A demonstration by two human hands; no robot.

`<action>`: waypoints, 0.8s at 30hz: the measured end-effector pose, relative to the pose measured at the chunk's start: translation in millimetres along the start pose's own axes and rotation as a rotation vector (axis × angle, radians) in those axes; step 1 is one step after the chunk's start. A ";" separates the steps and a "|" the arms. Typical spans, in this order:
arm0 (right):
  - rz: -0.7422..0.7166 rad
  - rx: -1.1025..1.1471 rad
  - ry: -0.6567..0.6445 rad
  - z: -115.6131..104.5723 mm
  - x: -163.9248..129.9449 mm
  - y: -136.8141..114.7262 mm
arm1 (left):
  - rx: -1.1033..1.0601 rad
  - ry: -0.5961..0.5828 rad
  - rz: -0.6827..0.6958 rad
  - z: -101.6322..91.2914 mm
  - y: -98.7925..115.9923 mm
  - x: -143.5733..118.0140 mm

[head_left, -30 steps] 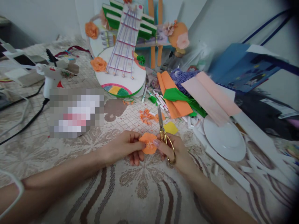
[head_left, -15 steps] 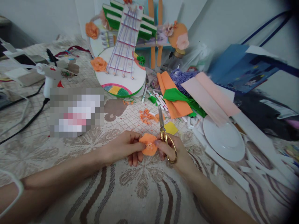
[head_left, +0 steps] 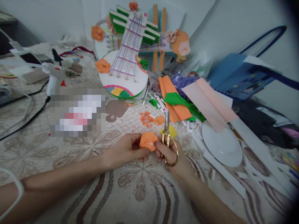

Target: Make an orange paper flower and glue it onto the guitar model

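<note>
Both hands meet over the patterned tablecloth around an orange paper flower [head_left: 148, 140], which has a small whitish mark at its middle. My left hand [head_left: 130, 147] pinches its left edge between thumb and fingers. On the other side, my right hand [head_left: 171, 152] grips the right edge with thumb and forefinger. Gold-handled scissors [head_left: 166, 130] hang in the right hand too, blades pointing away and slightly parted, one loop around the hand. Just behind them lies a yellow paper square [head_left: 172, 132]. Orange paper scraps [head_left: 146, 119] lie beyond the flower.
A decorated cardboard guitar [head_left: 126, 74] leans at the back. Left stands a white glue gun [head_left: 54, 77] near a blurred-out patch. At right are orange crepe paper [head_left: 179, 112], pink paper [head_left: 210, 96], a white plate [head_left: 221, 146], white foam strips [head_left: 226, 174] and a blue bag [head_left: 233, 71].
The flower has tilted and its petals look more folded over the middle. My left thumb has moved down to its lower edge. The scissors' blades have shifted slightly right and parted.
</note>
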State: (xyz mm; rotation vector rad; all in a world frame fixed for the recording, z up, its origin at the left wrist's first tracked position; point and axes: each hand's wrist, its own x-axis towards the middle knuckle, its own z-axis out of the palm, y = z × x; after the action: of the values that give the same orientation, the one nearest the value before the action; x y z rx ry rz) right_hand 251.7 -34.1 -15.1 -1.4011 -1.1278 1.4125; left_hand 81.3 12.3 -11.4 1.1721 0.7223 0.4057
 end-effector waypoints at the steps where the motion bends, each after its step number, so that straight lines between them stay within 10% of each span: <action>1: 0.014 0.011 -0.010 0.9 -0.2 -0.8 | 0.017 0.030 -0.010 0.3 -0.6 -0.1; 18: -0.047 -0.086 -0.072 -8.9 -10.6 -0.5 | 0.598 0.343 0.221 -5.3 3.0 -7.7; 24: -0.090 -0.320 -0.241 -28.5 -23.2 5.6 | 0.411 0.308 0.172 -11.1 2.5 -3.1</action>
State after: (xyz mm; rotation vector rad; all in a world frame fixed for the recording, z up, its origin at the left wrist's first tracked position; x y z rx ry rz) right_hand 281.2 -56.7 -13.9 -1.3996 -1.6104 1.4081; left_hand 71.6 18.8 -10.5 1.5855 1.0072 0.6093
